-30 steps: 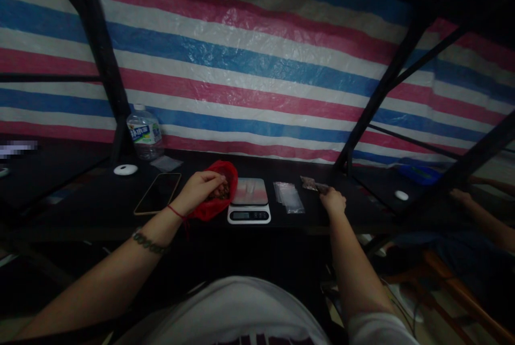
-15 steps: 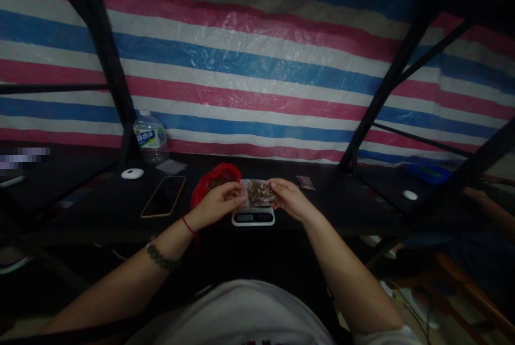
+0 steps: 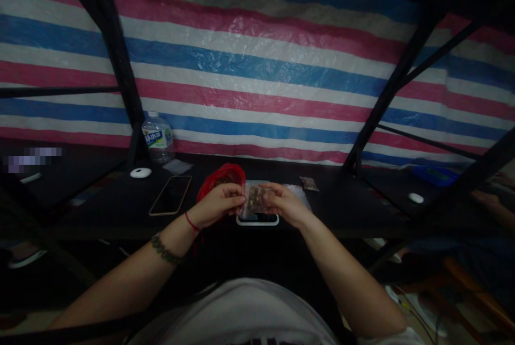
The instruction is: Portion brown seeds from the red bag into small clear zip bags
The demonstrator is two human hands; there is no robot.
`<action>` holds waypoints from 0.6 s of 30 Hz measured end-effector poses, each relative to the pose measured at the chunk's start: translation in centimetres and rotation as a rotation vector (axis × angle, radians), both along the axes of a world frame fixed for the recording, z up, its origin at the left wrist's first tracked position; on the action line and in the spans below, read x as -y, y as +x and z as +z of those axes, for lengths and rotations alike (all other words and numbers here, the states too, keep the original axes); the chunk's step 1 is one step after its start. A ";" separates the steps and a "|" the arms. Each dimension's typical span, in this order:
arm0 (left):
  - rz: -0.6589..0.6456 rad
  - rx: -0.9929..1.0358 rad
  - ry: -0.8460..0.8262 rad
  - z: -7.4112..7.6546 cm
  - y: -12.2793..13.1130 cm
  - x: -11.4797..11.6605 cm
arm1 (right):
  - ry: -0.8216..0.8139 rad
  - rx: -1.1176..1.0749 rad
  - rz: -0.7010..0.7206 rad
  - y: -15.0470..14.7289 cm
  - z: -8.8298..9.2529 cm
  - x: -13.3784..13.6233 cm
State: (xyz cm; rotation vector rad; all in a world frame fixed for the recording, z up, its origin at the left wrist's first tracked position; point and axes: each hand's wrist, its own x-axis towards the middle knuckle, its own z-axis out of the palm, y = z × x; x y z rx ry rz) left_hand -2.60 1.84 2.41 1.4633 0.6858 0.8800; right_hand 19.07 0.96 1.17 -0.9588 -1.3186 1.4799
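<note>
Between my hands is a small clear plastic bag (image 3: 254,198) with brown, dried-looking bits inside. My left hand (image 3: 221,204) is closed on the bag's left edge, thumb and fingers pinched together. My right hand (image 3: 286,204) grips its right side, fingers lying over the front. Just beneath the bag is a white digital scale (image 3: 258,221); its display is partly covered. A red plastic bag (image 3: 206,183), open and holding more brown bits, sits behind my left hand. Behind my right hand lies some clear plastic (image 3: 300,192), partly hidden.
A filled small bag (image 3: 309,183) lies at the back right. To the left are a phone (image 3: 170,195), a white round object (image 3: 140,173), a clear bottle (image 3: 158,138) and a flat plastic piece (image 3: 177,166). Dark metal posts (image 3: 120,66) flank the table. A person's arm shows far right.
My right hand's fingers have moved leftward over the bag's front, and the bag sits slightly lower over the scale. Clear plastic now shows behind my right hand. The view has shifted slightly.
</note>
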 end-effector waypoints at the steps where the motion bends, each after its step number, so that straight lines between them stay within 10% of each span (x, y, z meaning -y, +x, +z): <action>1: 0.016 -0.020 0.004 0.2 -0.2 0.0 | 0.042 0.046 -0.059 0.0 0.0 -0.1; 4: 0.114 -0.128 0.033 1.4 -0.7 0.5 | 0.163 0.162 -0.174 0.1 0.4 -0.1; 10: 0.072 -0.078 -0.002 3.6 -0.4 3.4 | 0.315 0.228 0.169 -1.2 2.5 3.3; 18: 0.022 -0.183 0.024 1.6 1.3 3.7 | 0.515 0.572 0.001 -2.6 2.8 5.4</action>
